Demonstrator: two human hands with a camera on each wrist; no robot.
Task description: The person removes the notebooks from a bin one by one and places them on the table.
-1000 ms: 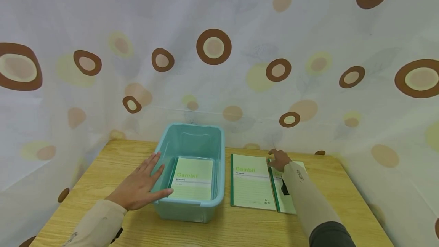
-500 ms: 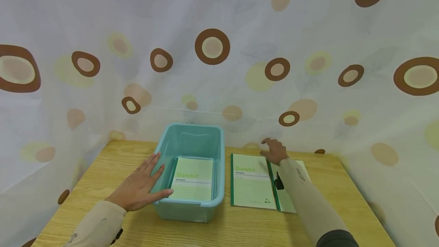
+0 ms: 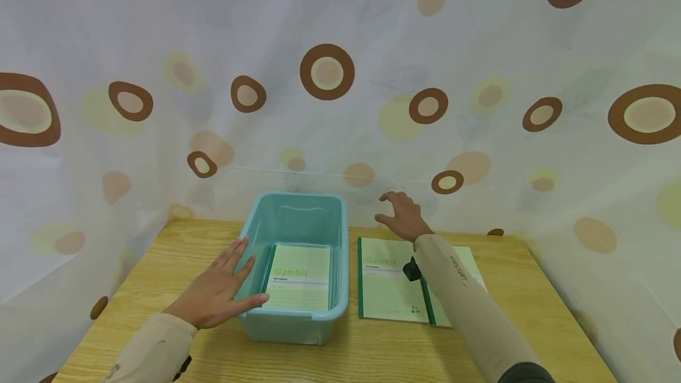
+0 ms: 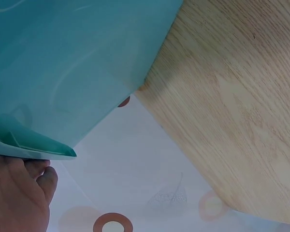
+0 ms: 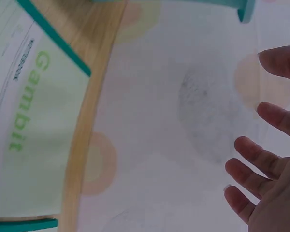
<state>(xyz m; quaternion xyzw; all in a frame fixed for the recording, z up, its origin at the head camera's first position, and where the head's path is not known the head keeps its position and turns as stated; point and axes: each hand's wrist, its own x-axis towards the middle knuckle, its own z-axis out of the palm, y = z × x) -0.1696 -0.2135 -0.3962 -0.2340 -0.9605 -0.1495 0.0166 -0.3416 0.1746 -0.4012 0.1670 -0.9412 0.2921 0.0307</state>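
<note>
A light blue plastic bin (image 3: 344,253) stands on the table, a green-spined Gambit notebook (image 3: 298,291) lying flat inside. My left hand (image 3: 213,289), fingers spread, rests at the bin's left front rim; in the left wrist view its fingers (image 4: 47,182) touch the rim's underside. Right of the bin, one notebook (image 3: 391,294) lies face up beside another notebook (image 3: 439,311), partly covered by my right sleeve. Above their far edge hovers my right hand (image 3: 405,218), holding nothing, fingers apart and slightly bent. The right wrist view shows that hand (image 5: 273,186) away from the notebook (image 5: 43,145).
The wooden table (image 3: 532,312) meets a patterned sheet (image 3: 362,135) hanging behind it and at both sides. A strip of tabletop runs along the front of the bin and notebooks.
My right hand has risen from the right notebook's upper left corner and moved left and up. My left hand, the bin and the notebooks have stayed in place.
</note>
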